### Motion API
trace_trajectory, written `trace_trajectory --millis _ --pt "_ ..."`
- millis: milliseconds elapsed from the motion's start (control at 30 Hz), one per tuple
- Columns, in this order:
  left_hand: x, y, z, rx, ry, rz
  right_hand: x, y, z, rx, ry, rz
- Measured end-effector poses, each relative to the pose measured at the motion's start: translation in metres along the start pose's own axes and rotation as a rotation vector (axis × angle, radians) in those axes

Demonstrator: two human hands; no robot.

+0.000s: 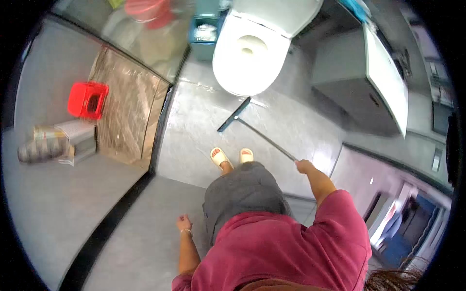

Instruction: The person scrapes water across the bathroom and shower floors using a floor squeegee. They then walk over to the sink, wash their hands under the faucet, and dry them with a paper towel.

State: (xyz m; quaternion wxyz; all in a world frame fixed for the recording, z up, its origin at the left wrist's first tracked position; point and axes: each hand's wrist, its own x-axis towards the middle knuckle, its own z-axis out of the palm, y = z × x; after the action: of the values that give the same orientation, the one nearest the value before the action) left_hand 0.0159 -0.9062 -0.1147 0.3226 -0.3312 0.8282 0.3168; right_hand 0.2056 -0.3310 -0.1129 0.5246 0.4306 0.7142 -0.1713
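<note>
The right hand [304, 166] was closed around the upper part of a long pole, and the squeegee [234, 116] at its far end lay on the grey floor [194, 121], set aslant between the toilet [250, 53] and the person's 2 pale sandals [219, 157]. The blade's upper end came right up to the toilet's front edge; whether they touched could not be told. The left hand [184, 222] hung low beside the dark shorts [245, 194], well apart from the pole; its fingers were too small to tell whether they were curled or spread.

Open floor ran from the blade's lower end leftward to the dark frame [162, 126] along the glass, and a wider stretch lay on the pole's other side, reaching under the wall cabinet [357, 97]. The cabinet's corner jutted out above that stretch. The sandals bounded the near side.

The toilet's lid was up and its bowl was open to view. Close beside it stood a blue-green bin [201, 51] with crumpled white material inside. Behind the glass was a red bucket [150, 12], its contents unclear. Beyond the frame, a red basket [80, 99] showed a dark opening, near a grey box [83, 140].
</note>
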Motion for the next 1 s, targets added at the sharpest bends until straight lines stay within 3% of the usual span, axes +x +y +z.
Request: trace_trajectory --millis 167,233,300,333,367,400,433,500,533,600,633,700,733,767,800,833,867,933,1000 --pt "0.048 0.093 -0.002 0.225 -0.093 0.287 -0.056 0.023 0.024 0.216 0.086 0.129" --pt "0.037 0.146 0.008 0.179 -0.155 0.278 -0.086 0.016 0.063 0.545 -0.085 0.210" --pt "0.026 0.199 0.019 0.254 -0.159 0.329 -0.100 0.006 0.146 0.527 0.000 0.108" --pt "0.020 0.214 0.026 0.303 -0.155 0.353 -0.118 -0.002 0.168 0.566 -0.041 0.104" --pt "0.084 0.185 0.031 0.434 -0.167 0.515 -0.146 -0.023 0.147 0.803 -0.227 0.340" --pt "0.067 0.203 0.040 0.465 -0.200 0.541 -0.155 -0.026 0.167 0.915 -0.267 0.324" --pt "0.056 0.220 0.050 0.496 -0.234 0.571 -0.143 -0.030 0.204 0.817 -0.380 0.284" --pt "0.053 0.246 0.066 0.539 -0.269 0.621 -0.148 -0.036 0.198 0.786 -0.560 0.296" --pt "0.054 0.258 0.072 0.624 -0.293 0.643 -0.142 -0.042 0.222 0.812 -0.569 0.294" --pt "0.046 0.276 0.097 0.720 -0.316 0.670 -0.115 -0.055 0.288 0.639 -0.237 0.189" --pt "0.047 0.280 0.102 0.702 -0.332 0.733 -0.103 -0.069 0.306 0.790 -0.200 0.207" --pt "0.054 0.290 0.115 0.671 -0.361 0.851 -0.096 -0.072 0.222 0.981 -0.246 0.301" --pt "0.038 0.303 0.122 0.791 -0.297 0.824 -0.055 -0.088 0.244 1.016 -0.155 0.333" --pt "0.032 0.317 0.124 0.772 -0.389 0.653 -0.036 -0.088 0.201 1.087 -0.269 0.291" --pt "0.021 0.327 0.127 0.825 -0.368 0.666 -0.025 -0.085 0.151 1.007 -0.158 0.198" --pt "0.022 0.336 0.132 0.868 -0.350 0.697 0.006 -0.096 0.137 1.200 -0.132 0.343" --pt "0.033 0.344 0.130 0.940 -0.391 0.721 0.033 -0.098 0.110 1.146 -0.072 0.257" --pt "0.010 0.374 0.135 0.910 -0.351 0.647 0.063 -0.099 0.044 1.295 0.091 0.362" --pt "0.028 0.403 0.142 0.842 -0.368 0.610 0.117 -0.096 0.005 1.316 0.104 0.386"
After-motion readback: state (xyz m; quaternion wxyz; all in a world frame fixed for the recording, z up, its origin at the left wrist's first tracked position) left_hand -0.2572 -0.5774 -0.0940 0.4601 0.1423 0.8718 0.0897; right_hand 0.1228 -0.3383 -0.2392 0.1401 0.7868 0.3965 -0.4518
